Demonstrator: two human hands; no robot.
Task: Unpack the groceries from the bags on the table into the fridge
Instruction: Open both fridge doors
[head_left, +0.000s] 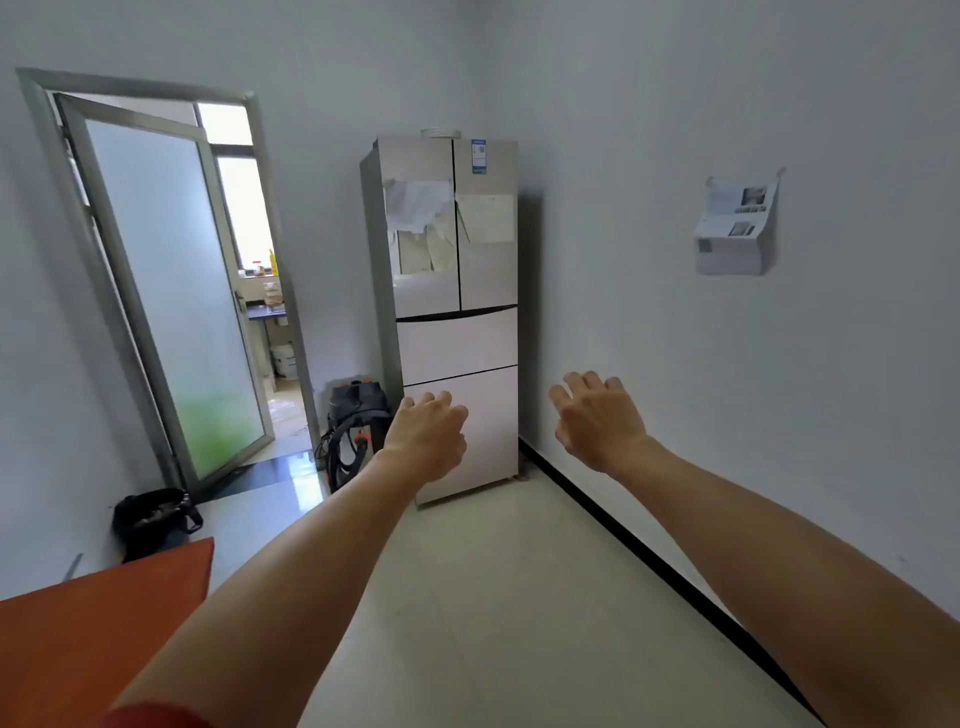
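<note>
Both bare arms extend forward, the left hand (428, 434) and right hand (597, 423) empty with fingers spread, palms down, well apart from each other. The fridge (457, 338) stands closed in the far corner against the right wall, papers fixed to its upper doors. An orange table (98, 639) corner occupies the lower left; a glass door (171, 291) stands open at left.

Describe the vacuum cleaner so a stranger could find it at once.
Start at the tall fridge in the far corner. On the floor against its left side, before the open glass door, sits the vacuum cleaner: squat, dark grey, with a coiled black hose and orange fittings.
</note>
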